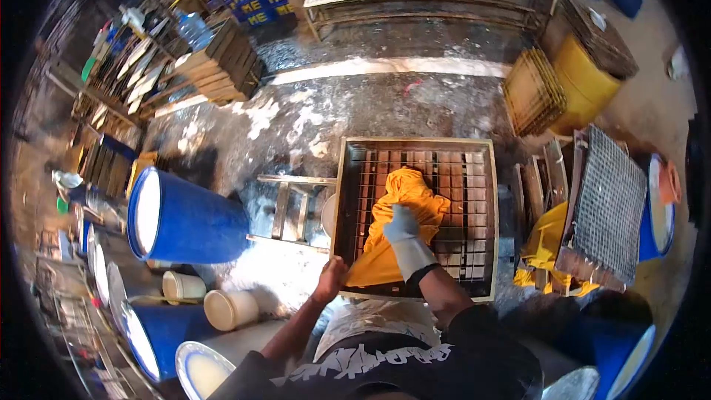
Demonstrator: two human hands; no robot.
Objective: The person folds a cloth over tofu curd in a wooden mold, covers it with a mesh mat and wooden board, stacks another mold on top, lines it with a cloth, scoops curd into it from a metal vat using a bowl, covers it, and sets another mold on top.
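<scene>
A bunched yellow cloth (pixel 407 187) lies on the dark grid inside a shallow wooden frame (pixel 489 215) in front of me. My right hand (pixel 402 224), in a grey glove, is closed on the middle of the cloth. My left hand (pixel 333 277) is bare and closed at the frame's near left corner. A corner of the cloth stretches to its fingers, which seem to pinch it. Reddish-brown slabs show through the grid beneath the cloth.
A wooden stand (pixel 292 211) and a blue barrel (pixel 200 215) are on the left, with white buckets (pixel 229 309) nearer me. A stack of grid-faced frames (pixel 607 211) leans on the right. Racks (pixel 437 0) with white sheets stand ahead, past a wet, white-splashed floor.
</scene>
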